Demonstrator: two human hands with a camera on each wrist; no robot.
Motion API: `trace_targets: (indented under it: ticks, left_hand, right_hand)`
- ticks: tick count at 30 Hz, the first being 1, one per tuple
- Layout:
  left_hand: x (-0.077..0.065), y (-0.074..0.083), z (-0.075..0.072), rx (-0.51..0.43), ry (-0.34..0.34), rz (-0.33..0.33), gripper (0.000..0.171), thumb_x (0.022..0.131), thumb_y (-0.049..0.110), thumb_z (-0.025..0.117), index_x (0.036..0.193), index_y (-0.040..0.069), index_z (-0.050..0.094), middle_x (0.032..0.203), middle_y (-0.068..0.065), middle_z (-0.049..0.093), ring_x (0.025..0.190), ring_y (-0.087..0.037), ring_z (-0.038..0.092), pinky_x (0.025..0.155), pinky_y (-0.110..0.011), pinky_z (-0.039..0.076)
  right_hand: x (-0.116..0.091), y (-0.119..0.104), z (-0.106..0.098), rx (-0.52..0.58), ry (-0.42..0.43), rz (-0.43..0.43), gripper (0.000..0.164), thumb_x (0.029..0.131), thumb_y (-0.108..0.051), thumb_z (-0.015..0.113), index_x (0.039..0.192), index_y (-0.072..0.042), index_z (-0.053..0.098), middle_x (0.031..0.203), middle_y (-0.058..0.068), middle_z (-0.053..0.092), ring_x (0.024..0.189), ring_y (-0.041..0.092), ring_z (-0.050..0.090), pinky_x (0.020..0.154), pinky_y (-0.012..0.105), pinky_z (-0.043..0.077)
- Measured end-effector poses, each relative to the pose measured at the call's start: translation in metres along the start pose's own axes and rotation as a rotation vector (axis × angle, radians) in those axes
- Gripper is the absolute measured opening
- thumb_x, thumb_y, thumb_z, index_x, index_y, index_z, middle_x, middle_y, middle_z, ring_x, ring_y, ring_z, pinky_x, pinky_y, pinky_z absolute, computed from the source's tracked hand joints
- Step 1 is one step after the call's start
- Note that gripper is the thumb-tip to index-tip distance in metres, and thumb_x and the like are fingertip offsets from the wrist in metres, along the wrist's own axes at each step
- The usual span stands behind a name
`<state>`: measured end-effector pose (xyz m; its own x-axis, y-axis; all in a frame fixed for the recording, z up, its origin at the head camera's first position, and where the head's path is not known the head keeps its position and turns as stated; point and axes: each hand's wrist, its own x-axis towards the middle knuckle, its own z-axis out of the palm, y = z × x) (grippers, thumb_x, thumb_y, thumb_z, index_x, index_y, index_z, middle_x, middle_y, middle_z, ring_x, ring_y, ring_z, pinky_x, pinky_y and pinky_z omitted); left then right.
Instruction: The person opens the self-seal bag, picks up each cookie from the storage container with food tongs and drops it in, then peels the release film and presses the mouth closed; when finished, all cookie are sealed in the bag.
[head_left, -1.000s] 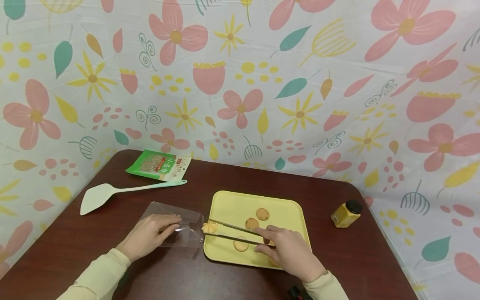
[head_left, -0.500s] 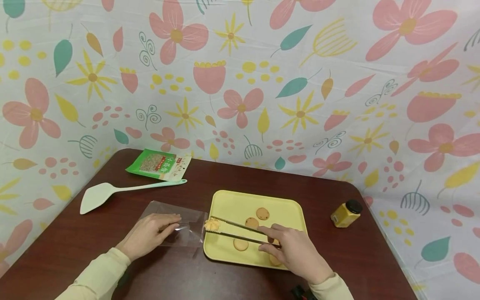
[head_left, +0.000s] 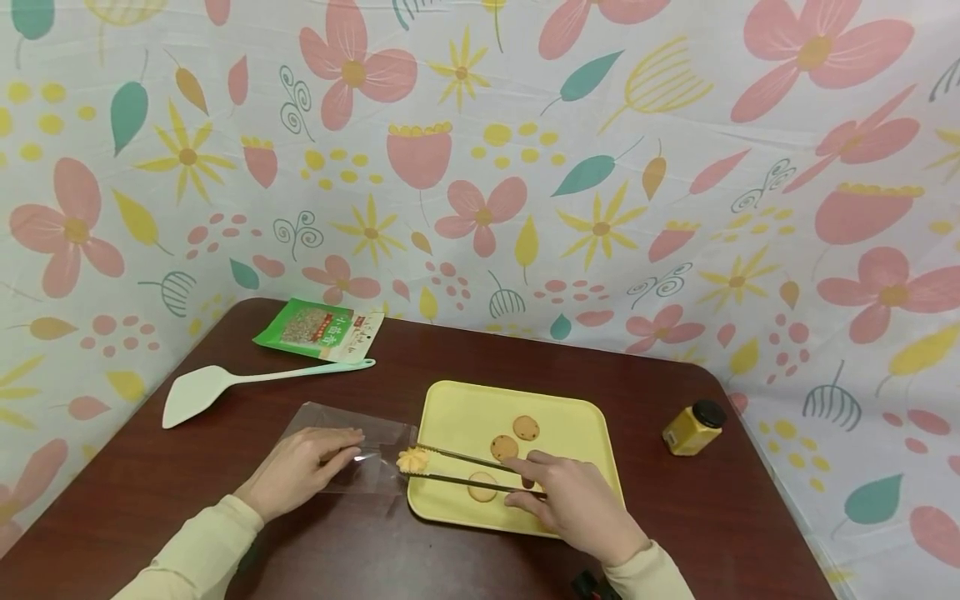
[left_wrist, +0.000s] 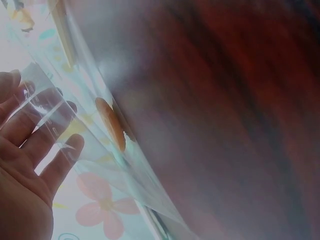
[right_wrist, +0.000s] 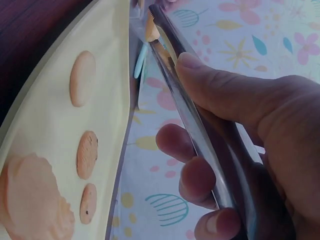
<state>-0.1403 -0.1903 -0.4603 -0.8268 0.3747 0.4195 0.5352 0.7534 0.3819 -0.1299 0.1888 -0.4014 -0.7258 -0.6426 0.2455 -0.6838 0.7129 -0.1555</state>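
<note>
At lower centre, the right hand (head_left: 573,500), gripping tongs (right_wrist: 220,167), has shifted the cookie (head_left: 412,460) left toward the clear bag (head_left: 377,471) the left hand (head_left: 296,468) holds, apparently mid-transfer

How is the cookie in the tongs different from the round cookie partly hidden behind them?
The gripped cookie has a ridged, flower-like outline; the round cookie has a smooth edge. The gripped cookie is pinched by the tongs; the round cookie lies flat on the tray. Both look light golden.

From my head, one view faces forward-down over the table (head_left: 337,550), wrist views sit close on my left hand (left_wrist: 20,180) and right hand (right_wrist: 290,125), head and right wrist sharing the tray (head_left: 465,408).
</note>
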Motion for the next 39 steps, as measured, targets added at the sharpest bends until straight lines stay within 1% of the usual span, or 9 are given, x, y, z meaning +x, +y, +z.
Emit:
trace_targets:
  ticks: [4,6,12,19,27,34,39]
  left_hand:
    - [0.000,0.000,0.000,-0.001,0.002,0.004,0.024,0.089,0.025,0.067,0.112,0.017,0.071,0.111,0.007,0.067,0.101,-0.009,0.062,0.084,-0.034,0.052]
    - [0.000,0.000,0.000,0.001,0.001,0.005,0.024,0.089,0.025,0.067,0.112,0.017,0.071,0.111,0.007,0.067,0.101,-0.009,0.061,0.084,-0.034,0.052]
    - [0.000,0.000,0.001,0.005,0.000,-0.002,0.024,0.089,0.026,0.067,0.112,0.018,0.071,0.112,0.006,0.066,0.102,-0.010,0.061,0.084,-0.035,0.052]
    - [0.000,0.000,0.001,0.007,0.029,0.000,0.024,0.087,0.024,0.069,0.110,0.018,0.072,0.108,0.007,0.067,0.100,-0.010,0.062,0.083,-0.035,0.052]
    - [0.000,-0.002,0.000,0.011,0.043,0.009,0.024,0.087,0.024,0.070,0.110,0.018,0.072,0.109,0.006,0.068,0.099,-0.008,0.062,0.081,-0.034,0.052]
    - [0.000,-0.003,0.001,0.009,0.035,-0.014,0.024,0.087,0.024,0.070,0.110,0.018,0.072,0.109,0.006,0.067,0.100,-0.009,0.062,0.082,-0.034,0.052]
    - [0.000,-0.002,0.001,0.020,0.027,-0.022,0.025,0.087,0.025,0.069,0.111,0.018,0.072,0.110,0.007,0.067,0.101,-0.010,0.062,0.083,-0.035,0.052]
  right_hand:
    - [0.005,-0.002,0.003,-0.007,0.002,0.002,0.039,0.084,-0.045,0.067,0.117,-0.025,0.066,0.078,-0.016,0.055,0.054,-0.004,0.044,0.046,0.020,0.039]
    - [0.008,-0.002,0.005,-0.009,0.002,0.001,0.038,0.082,-0.043,0.069,0.116,-0.025,0.066,0.079,-0.016,0.056,0.056,-0.003,0.047,0.047,0.021,0.041]
    - [0.016,-0.004,0.010,-0.009,0.011,-0.016,0.037,0.083,-0.045,0.068,0.114,-0.026,0.067,0.079,-0.018,0.056,0.056,-0.003,0.049,0.047,0.021,0.042]
    - [0.023,-0.007,0.016,0.037,-0.016,-0.012,0.037,0.084,-0.042,0.068,0.116,-0.025,0.066,0.080,-0.016,0.055,0.052,-0.005,0.044,0.045,0.020,0.038]
    - [0.022,-0.007,0.017,0.030,0.001,-0.021,0.038,0.082,-0.042,0.070,0.115,-0.024,0.067,0.078,-0.016,0.055,0.054,-0.003,0.046,0.045,0.021,0.040]
    - [0.020,-0.007,0.016,0.030,0.014,-0.028,0.038,0.082,-0.042,0.070,0.115,-0.024,0.067,0.080,-0.014,0.058,0.057,-0.001,0.051,0.046,0.023,0.043]
    - [0.020,-0.007,0.017,0.024,0.018,-0.037,0.038,0.082,-0.042,0.070,0.115,-0.024,0.067,0.080,-0.014,0.058,0.058,-0.001,0.052,0.047,0.023,0.044]
